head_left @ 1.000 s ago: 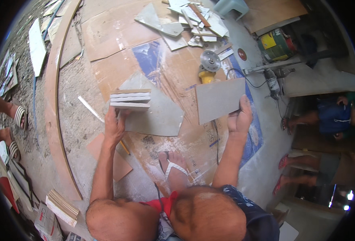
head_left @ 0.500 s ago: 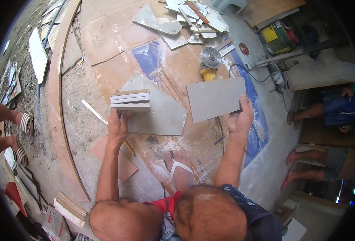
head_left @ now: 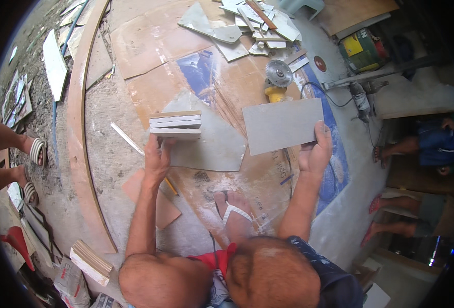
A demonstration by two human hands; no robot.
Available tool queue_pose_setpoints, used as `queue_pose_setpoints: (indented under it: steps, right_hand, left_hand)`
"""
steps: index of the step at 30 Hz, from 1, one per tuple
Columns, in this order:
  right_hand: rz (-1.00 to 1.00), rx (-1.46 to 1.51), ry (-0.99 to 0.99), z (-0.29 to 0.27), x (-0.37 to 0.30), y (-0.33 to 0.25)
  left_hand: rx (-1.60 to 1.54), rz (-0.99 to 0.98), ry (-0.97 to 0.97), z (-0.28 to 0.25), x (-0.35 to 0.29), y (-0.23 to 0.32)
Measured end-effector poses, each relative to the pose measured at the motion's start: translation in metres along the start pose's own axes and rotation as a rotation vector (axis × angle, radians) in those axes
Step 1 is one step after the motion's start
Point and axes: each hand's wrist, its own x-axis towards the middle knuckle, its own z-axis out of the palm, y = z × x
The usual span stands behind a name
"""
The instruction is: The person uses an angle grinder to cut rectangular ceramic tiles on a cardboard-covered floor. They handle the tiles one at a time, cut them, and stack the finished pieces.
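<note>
My left hand (head_left: pixel 157 160) grips a small stack of cut tiles (head_left: pixel 175 124) from below, their pale edges facing me. In my right hand (head_left: pixel 318 150) is a rectangular grey tile (head_left: pixel 282 126), pinched at its right end with the thumb on its face. Both are held up above the floor. Beneath them lies a larger grey tile piece (head_left: pixel 219 149) with an angled outline, partly covered by the stack. Just beyond the held tile sits a yellow angle grinder (head_left: pixel 275 93) with a metal cutting disc (head_left: pixel 279 73); the tile hides part of its body.
Cardboard (head_left: pixel 139 46) covers much of the floor. Broken tile offcuts (head_left: pixel 283 25) are heaped at the far side. A pencil (head_left: pixel 171 187) and a reddish tile piece (head_left: pixel 168 211) lie near my left forearm. A long wooden board (head_left: pixel 78 138) runs along the left. Other people's legs (head_left: pixel 401 205) show at both sides.
The whole scene has shifted slightly to the right in the picture. The grey tile in my right hand has tilted a little; both hands keep their hold.
</note>
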Motion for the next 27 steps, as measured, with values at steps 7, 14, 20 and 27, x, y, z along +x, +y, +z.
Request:
queue_pose_setpoints:
  steps: [7,14,20,27]
  right_hand:
    - [-0.431,-0.518,-0.161,0.035,-0.004,0.036]
    - [-0.453,-0.472,-0.774,0.154,-0.027,0.073]
    - [-0.41,-0.577,-1.146,0.174,-0.033,0.074]
    - [0.067,-0.257,-1.214,0.152,-0.023,0.121]
  left_hand:
    - [0.032,-0.079,0.046,0.002,0.001,0.026]
    - [0.06,-0.083,0.026,-0.005,-0.001,0.014]
    - [0.066,-0.075,0.039,0.001,0.003,0.017]
    - [-0.011,-0.017,0.069,0.009,0.003,0.002]
